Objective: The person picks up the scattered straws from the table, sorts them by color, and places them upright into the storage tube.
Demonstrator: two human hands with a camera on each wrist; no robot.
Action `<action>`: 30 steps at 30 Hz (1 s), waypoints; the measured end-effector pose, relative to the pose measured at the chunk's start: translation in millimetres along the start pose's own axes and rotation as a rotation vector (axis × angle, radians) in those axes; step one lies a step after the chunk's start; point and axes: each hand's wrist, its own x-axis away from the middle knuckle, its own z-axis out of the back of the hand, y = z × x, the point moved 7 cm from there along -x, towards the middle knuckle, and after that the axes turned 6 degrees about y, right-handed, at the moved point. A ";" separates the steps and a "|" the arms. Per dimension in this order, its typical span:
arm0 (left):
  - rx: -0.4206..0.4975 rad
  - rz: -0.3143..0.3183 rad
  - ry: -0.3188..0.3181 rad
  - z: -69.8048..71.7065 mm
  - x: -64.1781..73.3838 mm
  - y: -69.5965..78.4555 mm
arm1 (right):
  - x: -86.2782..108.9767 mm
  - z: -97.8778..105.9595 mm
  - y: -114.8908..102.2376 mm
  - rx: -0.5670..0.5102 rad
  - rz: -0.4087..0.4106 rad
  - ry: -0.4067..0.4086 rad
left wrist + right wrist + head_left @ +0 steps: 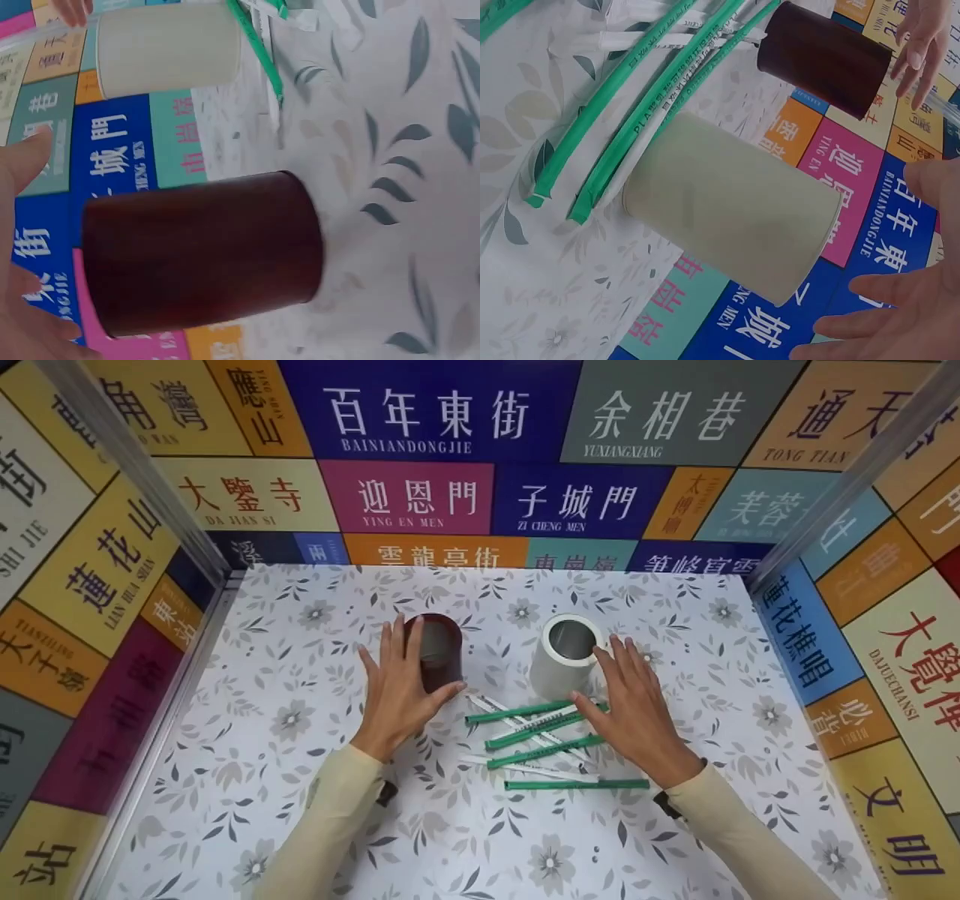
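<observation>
On the flowered tabletop stand two cylindrical holders, one dark red-brown (448, 664) and one white (551, 675) whose open top shows a dark inside. My left hand (394, 686) is spread beside the brown holder, its fingers overlapping the rim in the head view; the left wrist view shows the thumb apart from the brown wall (202, 255). My right hand (637, 709) is spread at the right of the white holder. In the right wrist view its fingers stay apart from the white wall (735, 202). Neither hand grips anything.
Several wrapped drinking straws, some green (577, 785) and some white (540, 769), lie crossed in front of the white holder, some partly under my right hand. Panels with coloured street-name signs (435, 412) enclose the table at the back and both sides.
</observation>
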 end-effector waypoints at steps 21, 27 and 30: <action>0.713 0.264 0.109 -51.0 17.2 -59.2 | 46.4 -39.4 -17.3 -0.116 0.296 0.221; 0.819 0.319 0.103 -64.9 19.3 -70.5 | 59.8 -62.0 -11.9 -0.133 0.426 0.126; 0.854 0.329 0.103 -69.6 19.8 -74.9 | 65.5 -71.2 -7.7 -0.145 0.492 0.080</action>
